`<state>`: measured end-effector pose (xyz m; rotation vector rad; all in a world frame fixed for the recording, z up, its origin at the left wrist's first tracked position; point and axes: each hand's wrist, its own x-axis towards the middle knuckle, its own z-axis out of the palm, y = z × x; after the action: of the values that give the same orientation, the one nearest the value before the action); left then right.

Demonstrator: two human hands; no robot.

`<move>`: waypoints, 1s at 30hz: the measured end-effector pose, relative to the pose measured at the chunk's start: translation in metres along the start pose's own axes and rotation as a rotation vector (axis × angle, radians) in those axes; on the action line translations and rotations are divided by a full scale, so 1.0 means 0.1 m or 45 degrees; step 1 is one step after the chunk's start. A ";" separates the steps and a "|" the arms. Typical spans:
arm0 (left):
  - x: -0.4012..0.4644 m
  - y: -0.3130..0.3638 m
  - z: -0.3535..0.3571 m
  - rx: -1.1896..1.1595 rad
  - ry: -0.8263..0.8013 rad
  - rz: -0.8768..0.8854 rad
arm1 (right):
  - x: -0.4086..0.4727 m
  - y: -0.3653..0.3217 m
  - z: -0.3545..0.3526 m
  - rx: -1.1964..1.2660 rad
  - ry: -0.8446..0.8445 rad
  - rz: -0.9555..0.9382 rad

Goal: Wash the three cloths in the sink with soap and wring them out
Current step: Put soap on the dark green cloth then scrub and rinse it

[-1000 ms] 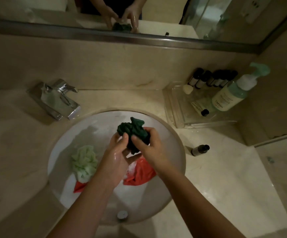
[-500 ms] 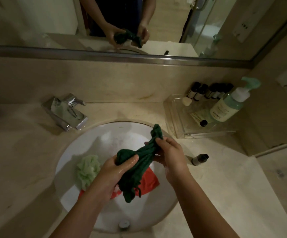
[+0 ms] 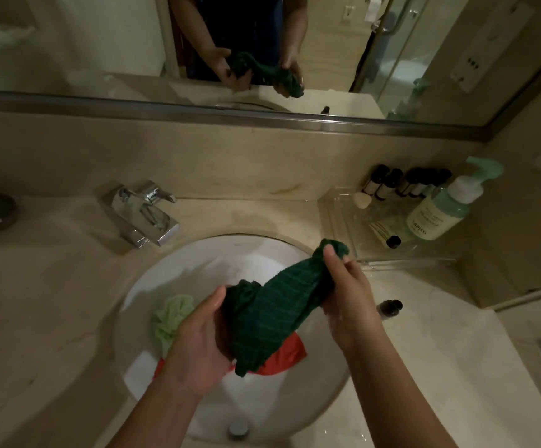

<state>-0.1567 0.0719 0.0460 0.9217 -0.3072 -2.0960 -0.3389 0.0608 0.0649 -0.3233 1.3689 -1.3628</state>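
Above the white round sink (image 3: 198, 263) I hold a dark green cloth (image 3: 275, 305) stretched between both hands. My left hand (image 3: 198, 344) grips its lower left end, and my right hand (image 3: 346, 295) grips its upper right end, with a tuft sticking out past the thumb. A loose tail of the cloth hangs down at the bottom. In the basin lie a light green cloth (image 3: 172, 315) on the left and a red cloth (image 3: 285, 357) under my hands, partly hidden. Both hands look wet.
A chrome faucet (image 3: 143, 215) stands at the sink's back left. A clear tray (image 3: 343, 218) on the right holds a pump soap bottle (image 3: 440, 208) and several small dark bottles (image 3: 404, 182). One small dark bottle (image 3: 390, 308) lies on the counter beside my right wrist. A mirror spans the wall.
The green cloth went from a bunched ball to a stretched, drawn-out length as my hands moved apart. The camera has tilted up, showing more of the mirror.
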 end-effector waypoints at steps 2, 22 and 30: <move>-0.01 0.00 0.02 -0.054 -0.028 0.008 | -0.05 0.05 -0.04 0.011 -0.189 0.014; 0.09 -0.04 -0.16 0.274 -0.177 -0.435 | -0.38 0.00 -0.14 -0.630 -0.525 -0.016; 0.01 -0.12 -0.05 0.417 -0.297 -0.216 | -0.27 -0.15 -0.10 -1.081 -0.599 -0.215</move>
<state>-0.1601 0.0797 0.0359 0.9150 -0.7331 -2.3588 -0.3452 0.0833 0.0874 -1.2605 1.4614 -0.6871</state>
